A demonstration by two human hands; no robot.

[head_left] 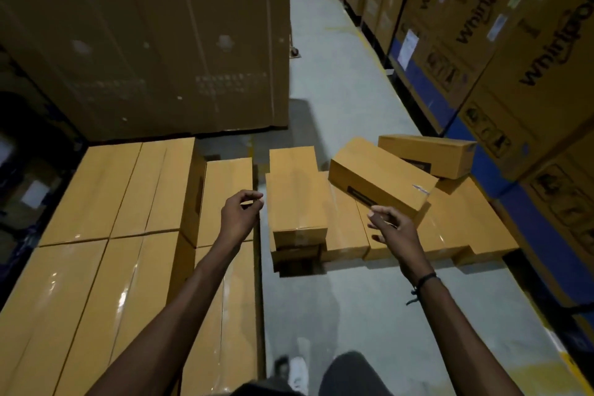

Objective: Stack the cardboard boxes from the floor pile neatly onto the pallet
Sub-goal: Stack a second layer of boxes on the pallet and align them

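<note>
Long tan cardboard boxes lie packed side by side in a neat stack point(106, 202) on the left; the pallet beneath is hidden. A lower row of the same boxes point(228, 183) runs along the stack's right edge. On the grey floor to the right sits a loose pile of boxes point(299, 199), with one tilted box point(382, 177) lying across the top. My left hand point(241, 212) hovers over the lower row, fingers loosely curled, holding nothing. My right hand point(392, 228) is stretched toward the tilted box, fingers relaxed, empty and just short of it.
Large dark cartons point(144, 42) rise behind the stack. Tall printed appliance cartons point(530, 67) line the right side over a blue base. A grey aisle point(331, 58) runs away between them. My legs and shoe point(299, 370) stand on the floor below.
</note>
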